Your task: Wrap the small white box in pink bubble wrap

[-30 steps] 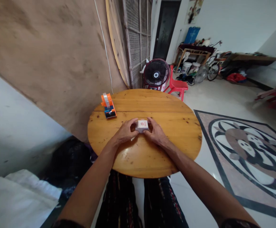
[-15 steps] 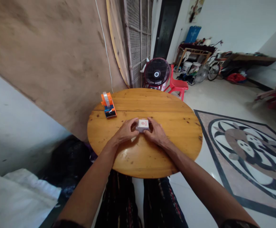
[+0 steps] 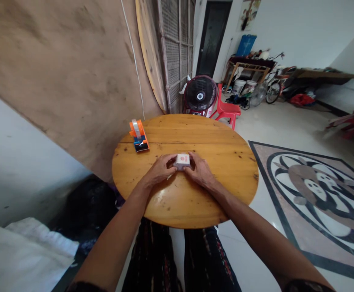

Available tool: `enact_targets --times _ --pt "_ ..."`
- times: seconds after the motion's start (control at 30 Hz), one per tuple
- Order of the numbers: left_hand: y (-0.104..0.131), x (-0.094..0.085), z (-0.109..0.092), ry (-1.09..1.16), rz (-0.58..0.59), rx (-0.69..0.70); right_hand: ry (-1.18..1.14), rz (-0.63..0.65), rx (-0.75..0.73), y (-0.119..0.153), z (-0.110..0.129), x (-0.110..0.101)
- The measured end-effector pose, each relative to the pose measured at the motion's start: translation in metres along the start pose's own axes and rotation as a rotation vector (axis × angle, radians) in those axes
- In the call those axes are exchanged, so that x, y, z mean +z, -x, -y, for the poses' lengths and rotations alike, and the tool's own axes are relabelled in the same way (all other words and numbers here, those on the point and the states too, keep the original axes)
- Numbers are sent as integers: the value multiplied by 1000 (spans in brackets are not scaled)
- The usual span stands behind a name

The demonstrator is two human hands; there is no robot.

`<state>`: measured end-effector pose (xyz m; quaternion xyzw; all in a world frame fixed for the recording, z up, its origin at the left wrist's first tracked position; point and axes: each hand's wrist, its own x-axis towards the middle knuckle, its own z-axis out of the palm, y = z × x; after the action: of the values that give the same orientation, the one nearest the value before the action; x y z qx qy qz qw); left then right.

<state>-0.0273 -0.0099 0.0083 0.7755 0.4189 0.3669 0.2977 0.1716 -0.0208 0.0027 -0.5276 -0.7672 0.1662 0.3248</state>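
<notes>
Got my left hand [image 3: 161, 168] and right hand [image 3: 200, 170] gripping a little white box [image 3: 183, 160] mid worktop [image 3: 183, 202], orange tape dispenser [image 3: 140, 140] just chilling far left.

Box [image 3: 182, 161] between left grip [image 3: 160, 169] and right grip [image 3: 201, 170], tape dispenser [image 3: 140, 140] farther left on table [image 3: 183, 205], fan [image 3: 200, 91] behind.
</notes>
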Motion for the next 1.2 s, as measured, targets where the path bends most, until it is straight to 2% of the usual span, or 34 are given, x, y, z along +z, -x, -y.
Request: enact_targets --times 0.33,0.77,1.2 --pt "1 0 10 -37 5 -31 52 -2 33 2 2 2" --pt "1 0 5 -85 12 -32 72 33 20 1 7 -3" --pt "0 2 4 52 9 -6 93 34 34 2 8 -3"
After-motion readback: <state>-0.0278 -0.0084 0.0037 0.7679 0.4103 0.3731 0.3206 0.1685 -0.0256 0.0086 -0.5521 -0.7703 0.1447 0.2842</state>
